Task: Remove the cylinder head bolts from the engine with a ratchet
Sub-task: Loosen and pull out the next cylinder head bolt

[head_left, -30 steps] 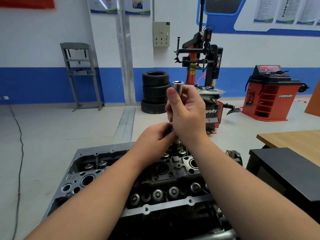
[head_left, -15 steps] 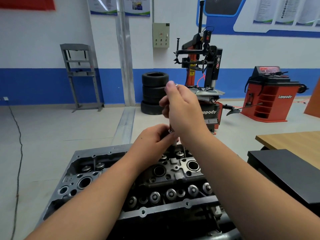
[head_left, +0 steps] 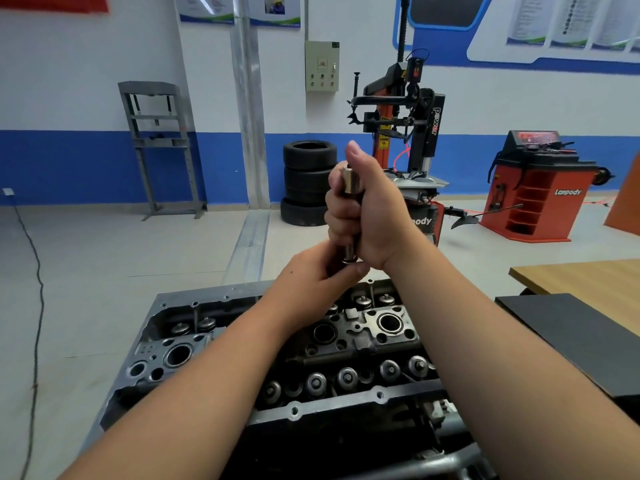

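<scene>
Below both forearms lies the cylinder head (head_left: 360, 341), its near row of round valve-spring caps running left to right under the right wrist and its dark bores and bolt holes showing between the two arms. Above the far edge of the head, the left hand (head_left: 311, 275) curls its fingers round the lower end of an upright metal tool, the thumb pressing across just under the tool's silver collar. Directly over it, touching it, the right hand (head_left: 367, 213) is clenched round the upper length of the same tool, the ratchet (head_left: 349, 216) (only its silver top and lower collar show; the rest is hidden in the fist), thumb pointing up. Whether the tool's tip sits on a bolt cannot be told. To the right of the right arm stand a black bench (head_left: 568, 327) and a wooden tabletop (head_left: 581, 275). Beyond the hands are stacked tyres (head_left: 306, 181), a tyre changer (head_left: 405, 109) and a red wheel balancer (head_left: 536, 188).
</scene>
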Motion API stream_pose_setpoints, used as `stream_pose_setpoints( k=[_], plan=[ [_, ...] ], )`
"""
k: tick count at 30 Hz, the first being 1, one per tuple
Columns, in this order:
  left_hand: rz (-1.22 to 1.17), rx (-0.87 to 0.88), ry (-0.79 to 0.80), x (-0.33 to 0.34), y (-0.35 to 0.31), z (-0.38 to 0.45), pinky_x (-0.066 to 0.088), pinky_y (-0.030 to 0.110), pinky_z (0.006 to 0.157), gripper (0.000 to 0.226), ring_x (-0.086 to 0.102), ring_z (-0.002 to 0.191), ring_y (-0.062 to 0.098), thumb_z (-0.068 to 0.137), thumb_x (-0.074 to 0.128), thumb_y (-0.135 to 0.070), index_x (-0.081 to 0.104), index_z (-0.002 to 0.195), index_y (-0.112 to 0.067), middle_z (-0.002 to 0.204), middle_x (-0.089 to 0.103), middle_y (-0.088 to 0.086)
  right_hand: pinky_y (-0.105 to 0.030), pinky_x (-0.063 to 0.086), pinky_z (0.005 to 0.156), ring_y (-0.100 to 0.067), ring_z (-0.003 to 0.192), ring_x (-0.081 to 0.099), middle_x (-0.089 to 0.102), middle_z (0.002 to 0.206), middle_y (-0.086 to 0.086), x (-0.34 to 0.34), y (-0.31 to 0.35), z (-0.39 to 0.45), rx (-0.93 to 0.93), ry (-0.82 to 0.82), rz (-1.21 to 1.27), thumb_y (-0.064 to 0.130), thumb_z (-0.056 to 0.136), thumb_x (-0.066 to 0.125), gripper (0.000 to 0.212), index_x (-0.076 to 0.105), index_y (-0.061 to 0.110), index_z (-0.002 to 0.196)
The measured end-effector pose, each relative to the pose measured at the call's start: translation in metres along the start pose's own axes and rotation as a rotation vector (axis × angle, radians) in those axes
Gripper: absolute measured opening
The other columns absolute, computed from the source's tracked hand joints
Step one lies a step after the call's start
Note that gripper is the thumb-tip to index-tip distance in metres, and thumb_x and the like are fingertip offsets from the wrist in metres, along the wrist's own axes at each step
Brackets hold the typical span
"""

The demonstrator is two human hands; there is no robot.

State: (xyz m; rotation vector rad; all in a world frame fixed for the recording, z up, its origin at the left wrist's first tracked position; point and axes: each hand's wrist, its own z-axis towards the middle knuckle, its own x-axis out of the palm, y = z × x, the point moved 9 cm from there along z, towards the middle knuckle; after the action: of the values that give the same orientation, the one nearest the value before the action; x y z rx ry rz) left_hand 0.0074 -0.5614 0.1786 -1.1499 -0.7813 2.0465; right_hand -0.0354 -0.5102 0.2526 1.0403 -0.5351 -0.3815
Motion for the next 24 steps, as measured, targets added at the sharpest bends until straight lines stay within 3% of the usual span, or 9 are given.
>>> stream_pose_setpoints(
  k=[2, 4, 7, 10, 13, 17, 20, 24],
  plan=[
    [0.031, 0.0, 0.065, 0.004, 0.0, -0.001, 0.055, 0.04, 0.082, 0.007, 0.068, 0.092, 0.02, 0.102, 0.063, -0.035, 0.062, 0.105, -0.029, 0.097, 0.074, 0.002, -0.023, 0.019, 0.042, -0.011, 0.041, 0.025, 0.034, 0.052, 0.004, -0.005, 0.003, -0.005, -0.143, -0.064, -0.035, 0.051, 0.09, 0.057, 0.035, 0.047, 0.018, 0.082],
    [0.033, -0.018, 0.113, 0.005, 0.002, -0.002, 0.054, 0.045, 0.095, 0.016, 0.069, 0.104, 0.018, 0.105, 0.058, -0.029, 0.063, 0.119, -0.022, 0.11, 0.074, 0.001, -0.023, 0.028, 0.04, -0.012, 0.041, 0.036, 0.045, 0.057, -0.001, -0.013, 0.002, -0.013, -0.291, -0.146, -0.068, 0.038, 0.093, 0.063, 0.026, 0.048, 0.017, 0.09],
    [0.061, -0.014, 0.132, 0.001, 0.0, -0.004, 0.051, 0.042, 0.101, 0.024, 0.067, 0.11, 0.01, 0.108, 0.053, -0.028, 0.062, 0.129, -0.019, 0.117, 0.073, -0.005, -0.028, 0.043, 0.046, -0.017, 0.047, 0.052, 0.059, 0.063, -0.004, -0.024, 0.005, -0.026, -0.454, -0.31, -0.258, 0.022, 0.096, 0.066, 0.017, 0.051, 0.018, 0.089],
    [0.034, -0.023, 0.112, -0.001, 0.0, -0.005, 0.052, 0.044, 0.101, 0.026, 0.067, 0.111, 0.015, 0.11, 0.048, -0.031, 0.063, 0.127, -0.018, 0.116, 0.073, 0.0, -0.027, 0.048, 0.051, -0.017, 0.053, 0.058, 0.062, 0.066, -0.01, -0.025, 0.01, -0.036, -0.537, -0.374, -0.387, 0.024, 0.097, 0.065, 0.017, 0.053, 0.021, 0.086],
    [0.002, 0.007, 0.087, -0.002, -0.003, -0.005, 0.054, 0.036, 0.095, 0.018, 0.068, 0.104, 0.008, 0.109, 0.05, -0.03, 0.065, 0.118, -0.027, 0.109, 0.074, -0.006, -0.03, 0.052, 0.052, -0.02, 0.055, 0.062, 0.066, 0.069, -0.01, -0.022, 0.012, -0.039, -0.555, -0.375, -0.445, 0.025, 0.098, 0.063, 0.015, 0.054, 0.018, 0.088],
    [0.038, 0.031, 0.034, -0.006, -0.004, -0.005, 0.055, 0.027, 0.078, 0.01, 0.068, 0.088, 0.012, 0.106, 0.056, -0.033, 0.065, 0.103, -0.033, 0.095, 0.075, -0.002, -0.038, 0.057, 0.057, -0.023, 0.061, 0.067, 0.068, 0.071, -0.005, -0.02, 0.01, -0.039, -0.542, -0.358, -0.5, 0.028, 0.099, 0.061, 0.016, 0.058, 0.014, 0.092],
    [0.051, 0.033, -0.005, -0.009, -0.005, -0.004, 0.051, 0.015, 0.069, 0.01, 0.067, 0.084, 0.004, 0.104, 0.06, -0.032, 0.066, 0.098, -0.036, 0.09, 0.073, -0.012, -0.034, 0.057, 0.058, -0.023, 0.062, 0.069, 0.069, 0.072, -0.007, -0.02, 0.011, -0.039, -0.54, -0.344, -0.48, 0.029, 0.099, 0.06, 0.014, 0.06, 0.018, 0.092],
    [0.038, 0.024, -0.031, -0.01, -0.003, -0.002, 0.055, 0.023, 0.071, 0.004, 0.069, 0.081, 0.006, 0.101, 0.064, -0.033, 0.067, 0.099, -0.033, 0.091, 0.074, -0.015, -0.027, 0.055, 0.058, -0.019, 0.063, 0.07, 0.07, 0.075, -0.007, -0.02, 0.01, -0.035, -0.544, -0.309, -0.477, 0.033, 0.101, 0.057, 0.019, 0.062, 0.02, 0.088]
  ],
)
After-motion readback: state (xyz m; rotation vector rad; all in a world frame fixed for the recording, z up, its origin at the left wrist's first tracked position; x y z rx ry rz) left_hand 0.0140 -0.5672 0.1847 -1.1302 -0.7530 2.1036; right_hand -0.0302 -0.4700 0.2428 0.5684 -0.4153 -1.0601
